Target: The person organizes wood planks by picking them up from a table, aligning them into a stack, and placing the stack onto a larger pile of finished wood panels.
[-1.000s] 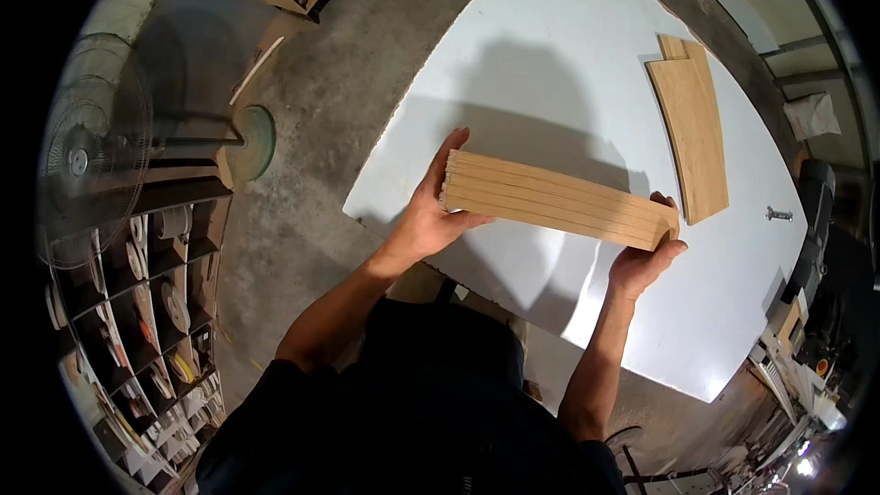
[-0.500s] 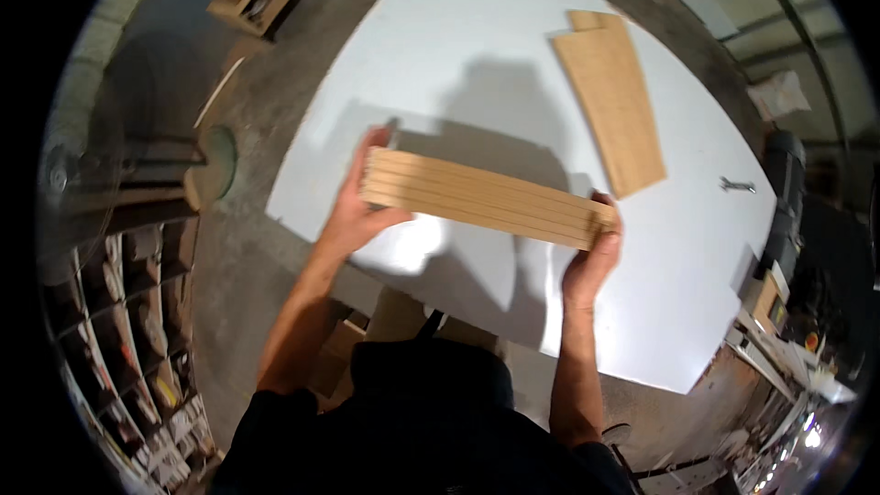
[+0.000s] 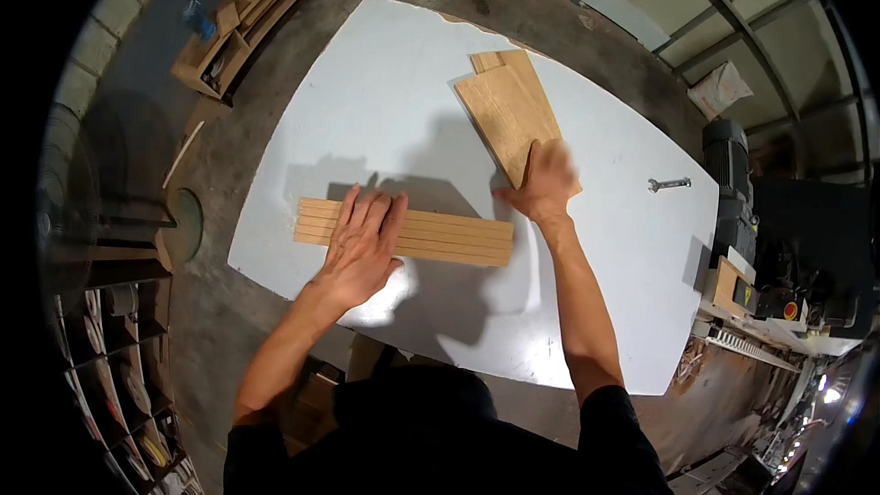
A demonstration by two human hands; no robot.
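Observation:
Several light wooden boards (image 3: 454, 236) stand on edge, packed into a narrow block on the near left part of the white tabletop. My left hand (image 3: 359, 243) straddles the block, its fingers over the far side and the thumb at the near side. Farther right, two flat wooden boards (image 3: 502, 105) lie overlapping. Over their near end is my right hand (image 3: 547, 183), thumb spread away from the fingers. Motion smears the outer fingers of that hand, and the board's corner beneath it is hidden.
A metal wrench (image 3: 669, 184) lies toward the table's right side. Beyond that edge stand a dark motor (image 3: 727, 151) and other machinery. At the far left is a low wooden cabinet (image 3: 247, 18); a shelf rack (image 3: 115, 357) stands at the lower left.
The block of boards has come down onto the table from between both hands. My right hand has let go of it and moved to the flat boards; the left stays on the block.

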